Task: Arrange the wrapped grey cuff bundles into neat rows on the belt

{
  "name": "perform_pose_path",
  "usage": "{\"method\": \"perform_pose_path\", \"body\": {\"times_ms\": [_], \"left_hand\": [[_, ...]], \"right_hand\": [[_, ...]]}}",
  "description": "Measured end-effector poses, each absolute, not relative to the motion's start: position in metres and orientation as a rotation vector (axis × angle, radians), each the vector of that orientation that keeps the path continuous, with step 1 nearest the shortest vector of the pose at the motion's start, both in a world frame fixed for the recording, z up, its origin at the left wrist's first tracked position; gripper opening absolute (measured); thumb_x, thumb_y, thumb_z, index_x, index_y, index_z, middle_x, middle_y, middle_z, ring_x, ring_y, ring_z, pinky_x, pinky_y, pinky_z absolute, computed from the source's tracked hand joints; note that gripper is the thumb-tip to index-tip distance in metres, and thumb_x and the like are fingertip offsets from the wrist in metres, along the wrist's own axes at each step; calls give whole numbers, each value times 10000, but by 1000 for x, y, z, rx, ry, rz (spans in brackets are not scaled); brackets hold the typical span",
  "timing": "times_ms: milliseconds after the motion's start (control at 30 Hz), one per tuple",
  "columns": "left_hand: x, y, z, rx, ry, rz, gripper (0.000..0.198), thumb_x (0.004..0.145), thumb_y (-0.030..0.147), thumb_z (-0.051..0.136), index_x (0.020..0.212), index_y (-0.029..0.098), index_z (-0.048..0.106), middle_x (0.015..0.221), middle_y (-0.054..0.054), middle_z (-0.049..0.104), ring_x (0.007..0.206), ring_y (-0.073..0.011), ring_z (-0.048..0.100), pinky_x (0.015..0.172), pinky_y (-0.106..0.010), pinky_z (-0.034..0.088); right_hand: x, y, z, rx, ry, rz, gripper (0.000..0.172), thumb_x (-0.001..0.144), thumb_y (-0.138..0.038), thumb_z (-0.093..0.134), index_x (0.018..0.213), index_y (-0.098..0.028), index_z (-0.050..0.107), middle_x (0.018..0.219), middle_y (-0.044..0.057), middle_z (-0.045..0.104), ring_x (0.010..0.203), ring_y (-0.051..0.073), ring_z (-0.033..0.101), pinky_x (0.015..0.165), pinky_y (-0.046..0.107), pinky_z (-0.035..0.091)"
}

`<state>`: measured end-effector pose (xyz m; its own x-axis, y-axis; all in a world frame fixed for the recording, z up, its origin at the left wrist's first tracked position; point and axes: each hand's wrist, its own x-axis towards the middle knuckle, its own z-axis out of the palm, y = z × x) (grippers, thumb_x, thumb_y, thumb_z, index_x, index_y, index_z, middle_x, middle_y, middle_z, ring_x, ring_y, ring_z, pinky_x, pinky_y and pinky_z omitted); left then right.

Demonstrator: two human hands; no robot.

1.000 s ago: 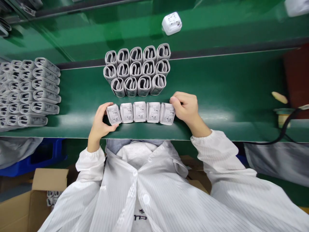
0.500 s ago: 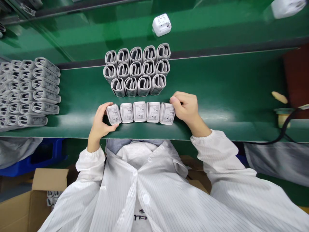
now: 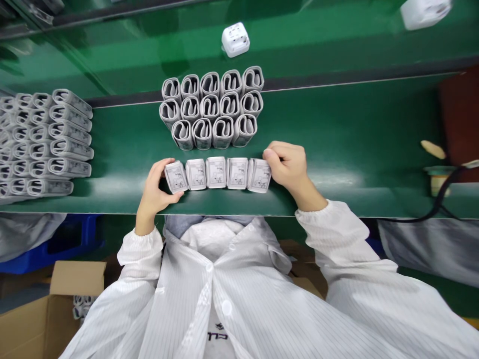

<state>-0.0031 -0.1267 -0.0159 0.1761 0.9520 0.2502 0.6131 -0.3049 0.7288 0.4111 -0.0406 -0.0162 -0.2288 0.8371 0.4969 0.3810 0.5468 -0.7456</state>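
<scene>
A row of several folded grey paper packs [image 3: 217,173] lies side by side near the front of the green bench [image 3: 337,149]. My left hand [image 3: 157,192] curls around the left end pack, thumb below and fingers behind it. My right hand [image 3: 288,167] is closed against the right end pack, pressing the row together. Behind the row stands a block of several rolled grey packs [image 3: 211,109] on end, in three ranks.
A large stack of the same rolled packs [image 3: 45,142] fills the bench's left side. Two white plug adapters [image 3: 235,39] [image 3: 424,11] ride the green belt behind. An open cardboard box [image 3: 41,309] with packs sits at lower left. A black cable [image 3: 441,197] and a small cup are at right.
My hands and the row of packs have stayed put. The white adapters on the back belt have slid to the left.
</scene>
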Motion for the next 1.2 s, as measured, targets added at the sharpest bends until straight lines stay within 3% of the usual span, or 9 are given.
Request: {"method": "perform_pose_path", "body": {"times_ms": [533,1200], "left_hand": [[-5,-126,-18,1992,1411,1001,952,912,777,882,1671,297,566,1615,-171,668,1492,-404,719,1164,-533,665],[-4,-128,-14,1992,1365,953,943,966,744,859,1712,286,507,1650,-191,628,1534,-398,690,1188,-534,658]], "right_hand": [[412,-42,-14,-1066,-1844,624,589,1168,-484,574,647,-266,408,629,13,502,584,191,468,625,413,403],[412,-39,-19,-1059,-1849,619,556,1158,-448,570,657,-263,415,630,5,508,581,182,472,617,398,397]]}}
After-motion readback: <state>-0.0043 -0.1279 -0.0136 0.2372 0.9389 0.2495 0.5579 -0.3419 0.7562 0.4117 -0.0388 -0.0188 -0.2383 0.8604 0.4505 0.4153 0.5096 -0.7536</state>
